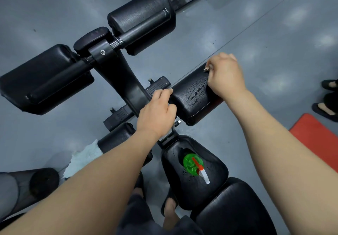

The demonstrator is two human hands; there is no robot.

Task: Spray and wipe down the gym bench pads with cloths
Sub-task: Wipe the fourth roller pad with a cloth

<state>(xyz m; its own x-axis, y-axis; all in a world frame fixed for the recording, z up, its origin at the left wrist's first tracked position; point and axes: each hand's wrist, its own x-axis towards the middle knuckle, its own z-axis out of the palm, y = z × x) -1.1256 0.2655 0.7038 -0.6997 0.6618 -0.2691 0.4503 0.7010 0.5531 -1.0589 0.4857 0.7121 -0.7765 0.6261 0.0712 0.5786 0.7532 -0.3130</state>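
I am bending over the bench (117, 66), its black frame carrying pads on both sides. The two big pads at its far end (140, 13) and far-left corner (42, 81) are showing no droplets that I can make out, so I judge they are waiting their turn. The seat pad (173, 183) at the near end is glistening with spray.

The right roller pad (192, 94) is the one I am working on, and streaks of liquid are lying across its top. My left hand (156, 110) is curling its fingers over the pad's inner end, beside the frame, steadying it. My right hand (225, 76) is closing tightly round the cloth (207, 68) at the pad's outer end; only a pale scrap of it is poking out.

To do this well, I am thinking of dragging the cloth in long overlapping passes toward the frame, pressing flat, not with a bunched fist, and turning the pad so the underside gets wiped too. A wet roller may spin, so the bracing hand matters.

A pale towel (82, 159) is hanging over the near-left roller (117, 137). The spray bottle (192, 164) is standing on the seat pad, within reach.
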